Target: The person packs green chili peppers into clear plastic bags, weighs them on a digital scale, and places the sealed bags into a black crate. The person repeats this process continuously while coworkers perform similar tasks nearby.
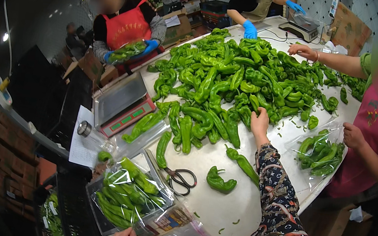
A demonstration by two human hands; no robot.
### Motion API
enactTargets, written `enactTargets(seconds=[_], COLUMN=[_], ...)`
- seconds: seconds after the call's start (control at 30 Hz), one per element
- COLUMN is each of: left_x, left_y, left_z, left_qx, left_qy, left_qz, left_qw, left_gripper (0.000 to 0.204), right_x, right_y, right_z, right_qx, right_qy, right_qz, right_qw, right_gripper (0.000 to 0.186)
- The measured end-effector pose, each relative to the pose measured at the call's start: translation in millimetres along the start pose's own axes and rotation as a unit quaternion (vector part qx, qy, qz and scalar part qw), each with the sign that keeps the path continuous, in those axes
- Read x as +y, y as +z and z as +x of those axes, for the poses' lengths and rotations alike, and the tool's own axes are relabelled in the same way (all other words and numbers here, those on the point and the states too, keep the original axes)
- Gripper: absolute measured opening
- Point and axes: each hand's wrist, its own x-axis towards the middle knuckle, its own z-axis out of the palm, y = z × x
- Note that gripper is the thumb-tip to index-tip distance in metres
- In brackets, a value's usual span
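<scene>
A large heap of long green peppers [203, 84] covers the far part of the white table. At its near edge my right hand [259, 123], in a dark patterned sleeve, has its fingers curled in against a green pepper [245, 118]. My left hand [126, 235] shows only in part at the lower edge. It is closed on the rim of a clear plastic bag [166, 197]. Inside that bag several green peppers [124, 198] lie side by side, on what looks like a scale. Black-handled scissors [182, 181] rest beside the bag, touching a loose pepper [162, 149].
A red scale [125, 104] stands on the left by a paper sheet [83, 139]. Loose peppers [221, 180] lie nearby. A person on the right holds a bag of peppers [321, 153]. Blue-gloved co-workers stand beyond the table, near another scale [299, 29].
</scene>
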Motion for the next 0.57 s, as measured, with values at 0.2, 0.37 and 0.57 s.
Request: enactTargets(seconds=[0.2,0.37,0.57], left_x=[0,7,-23], left_y=[1,1,12], left_z=[1,2,-21], left_qx=[-0.02,-0.033,-0.051], left_qy=[-0.026,-0.04,-0.046], left_qz=[0.005,-0.004,-0.046], left_qw=[0.999,0.999,0.997], left_gripper=[0.009,0.009,0.006], right_x=[15,9,-27], right_y=[-6,-31,-89], right_z=[13,-4,-37], right_qx=[-0.069,-0.082,-0.345], right_qy=[0.032,0.016,0.167], right_qz=[0.044,0.316,0.636], right_qw=[0.996,0.945,0.67], right_gripper=[0.055,0.038,0.054])
